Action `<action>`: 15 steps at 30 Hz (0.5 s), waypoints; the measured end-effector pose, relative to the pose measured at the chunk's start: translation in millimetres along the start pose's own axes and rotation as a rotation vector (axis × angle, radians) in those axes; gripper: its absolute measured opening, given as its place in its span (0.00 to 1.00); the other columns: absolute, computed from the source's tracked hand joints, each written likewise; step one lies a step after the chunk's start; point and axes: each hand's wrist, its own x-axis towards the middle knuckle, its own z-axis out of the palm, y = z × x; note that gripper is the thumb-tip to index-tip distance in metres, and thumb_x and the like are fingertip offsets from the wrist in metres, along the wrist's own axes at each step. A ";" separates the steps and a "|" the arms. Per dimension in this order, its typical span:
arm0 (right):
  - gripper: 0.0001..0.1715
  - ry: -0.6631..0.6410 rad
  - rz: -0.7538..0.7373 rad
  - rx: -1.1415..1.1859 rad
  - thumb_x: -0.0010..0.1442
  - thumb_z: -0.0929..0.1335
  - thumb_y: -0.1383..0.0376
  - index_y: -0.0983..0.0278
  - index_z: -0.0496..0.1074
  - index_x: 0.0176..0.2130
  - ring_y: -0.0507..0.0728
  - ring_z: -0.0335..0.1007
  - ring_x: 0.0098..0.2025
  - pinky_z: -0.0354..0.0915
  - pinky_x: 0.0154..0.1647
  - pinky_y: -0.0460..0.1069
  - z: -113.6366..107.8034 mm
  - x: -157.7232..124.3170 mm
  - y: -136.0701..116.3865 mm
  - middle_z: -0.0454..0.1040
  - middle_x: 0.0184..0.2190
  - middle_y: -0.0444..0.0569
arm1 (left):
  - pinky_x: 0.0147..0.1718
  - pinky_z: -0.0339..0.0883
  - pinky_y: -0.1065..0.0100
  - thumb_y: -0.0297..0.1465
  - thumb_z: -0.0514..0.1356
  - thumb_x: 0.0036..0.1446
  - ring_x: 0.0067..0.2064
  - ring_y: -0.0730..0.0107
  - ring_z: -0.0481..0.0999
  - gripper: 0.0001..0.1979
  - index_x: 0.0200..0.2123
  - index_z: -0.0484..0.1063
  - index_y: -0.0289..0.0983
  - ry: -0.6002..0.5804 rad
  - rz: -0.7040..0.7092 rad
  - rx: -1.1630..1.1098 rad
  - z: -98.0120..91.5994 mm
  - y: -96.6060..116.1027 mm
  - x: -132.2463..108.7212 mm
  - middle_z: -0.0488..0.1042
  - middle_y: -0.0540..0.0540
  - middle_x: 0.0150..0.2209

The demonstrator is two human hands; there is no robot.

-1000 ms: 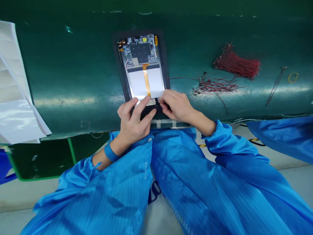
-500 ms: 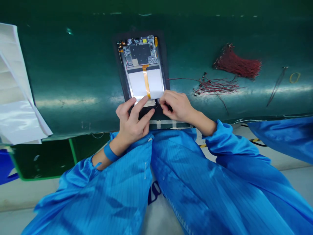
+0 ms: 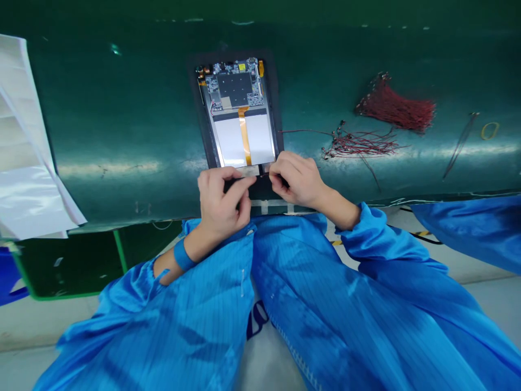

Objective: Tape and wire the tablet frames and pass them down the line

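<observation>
Since a second ago the left hand has drawn its forefinger back off the white panel and curled up. Its thumb and forefinger tips now meet at the near end of the opened tablet; whether anything sits between them is too small to tell. The right hand has barely shifted. Its fingers are closed in a tight pinch on a thin wire just beside the left fingertips.

The tablet lies back-open on a dark mat at the middle of the bench, close to its near edge, with its circuit board at the far end. A red wire bundle and some loose wires lie towards the right edge, and white sheets overhang the left edge.

The work looks like seating this wire at the tablet's near end. The next move calls for a steady pinch and fine placing, with the left fingertips bracing.
</observation>
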 end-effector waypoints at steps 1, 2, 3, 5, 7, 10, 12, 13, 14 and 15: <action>0.08 0.039 -0.022 -0.015 0.74 0.61 0.69 0.60 0.67 0.41 0.56 0.68 0.38 0.55 0.35 0.51 -1.9 1.0 -3.1 0.72 0.34 0.48 | 0.42 0.72 0.59 0.31 0.63 0.65 0.42 0.61 0.77 0.12 0.50 0.80 0.40 -0.035 -0.143 -0.129 -3.6 4.6 2.7 0.78 0.41 0.43; 0.08 0.070 -0.046 -0.027 0.74 0.61 0.69 0.60 0.67 0.42 0.57 0.68 0.38 0.56 0.35 0.51 -3.9 2.4 -6.4 0.72 0.34 0.47 | 0.35 0.70 0.64 0.33 0.63 0.66 0.36 0.66 0.75 0.10 0.48 0.79 0.38 -0.083 -0.275 -0.269 -7.4 9.3 6.0 0.77 0.44 0.38; 0.07 0.094 -0.068 -0.037 0.74 0.62 0.68 0.60 0.68 0.42 0.57 0.67 0.38 0.55 0.34 0.52 -5.8 4.2 -9.8 0.71 0.33 0.47 | 0.30 0.68 0.68 0.35 0.64 0.67 0.31 0.70 0.73 0.09 0.46 0.78 0.37 -0.132 -0.389 -0.402 -11.0 13.9 9.6 0.77 0.46 0.35; 0.07 0.120 -0.106 -0.046 0.74 0.62 0.68 0.60 0.68 0.43 0.56 0.66 0.36 0.55 0.33 0.52 -9.0 8.1 -16.0 0.70 0.32 0.46 | 0.26 0.65 0.72 0.37 0.66 0.66 0.28 0.74 0.72 0.10 0.43 0.78 0.36 -0.197 -0.533 -0.598 -16.6 21.3 16.5 0.77 0.47 0.33; 0.06 0.133 -0.129 -0.033 0.73 0.63 0.69 0.60 0.68 0.42 0.56 0.65 0.35 0.56 0.32 0.52 -10.6 11.2 -20.4 0.69 0.31 0.46 | 0.27 0.66 0.73 0.36 0.68 0.64 0.29 0.73 0.73 0.09 0.40 0.79 0.35 -0.192 -0.577 -0.686 -18.8 25.8 21.4 0.79 0.46 0.33; 0.06 0.140 -0.125 -0.008 0.73 0.63 0.68 0.61 0.69 0.42 0.56 0.65 0.35 0.57 0.32 0.52 -11.3 12.7 -24.1 0.70 0.32 0.46 | 0.27 0.66 0.74 0.33 0.68 0.63 0.28 0.74 0.73 0.07 0.36 0.79 0.35 -0.145 -0.581 -0.698 -17.6 28.5 23.7 0.78 0.46 0.31; 0.06 0.109 -0.081 -0.002 0.74 0.63 0.66 0.61 0.70 0.44 0.57 0.68 0.37 0.58 0.33 0.52 -11.5 11.7 -25.7 0.71 0.33 0.48 | 0.26 0.65 0.74 0.32 0.68 0.63 0.27 0.75 0.71 0.06 0.35 0.79 0.35 -0.124 -0.575 -0.683 -16.5 29.5 23.1 0.77 0.46 0.30; 0.07 0.079 -0.053 0.000 0.74 0.63 0.65 0.61 0.70 0.46 0.58 0.69 0.38 0.59 0.34 0.52 -11.6 11.0 -26.6 0.72 0.34 0.49 | 0.25 0.65 0.74 0.32 0.67 0.63 0.27 0.75 0.71 0.06 0.35 0.78 0.35 -0.118 -0.572 -0.679 -16.3 30.0 22.7 0.77 0.47 0.30; 0.08 0.048 -0.029 0.006 0.74 0.62 0.63 0.61 0.71 0.47 0.58 0.70 0.39 0.60 0.35 0.52 -11.8 10.4 -27.5 0.73 0.35 0.50 | 0.25 0.65 0.74 0.32 0.67 0.63 0.27 0.75 0.71 0.06 0.35 0.78 0.35 -0.118 -0.569 -0.678 -16.3 30.6 22.4 0.77 0.47 0.30; 0.09 0.025 -0.012 0.017 0.75 0.63 0.63 0.61 0.71 0.47 0.59 0.71 0.39 0.60 0.35 0.52 -11.9 10.0 -28.6 0.74 0.36 0.50 | 0.26 0.65 0.74 0.32 0.67 0.63 0.27 0.75 0.72 0.06 0.35 0.78 0.35 -0.119 -0.566 -0.681 -16.5 31.1 22.1 0.77 0.47 0.30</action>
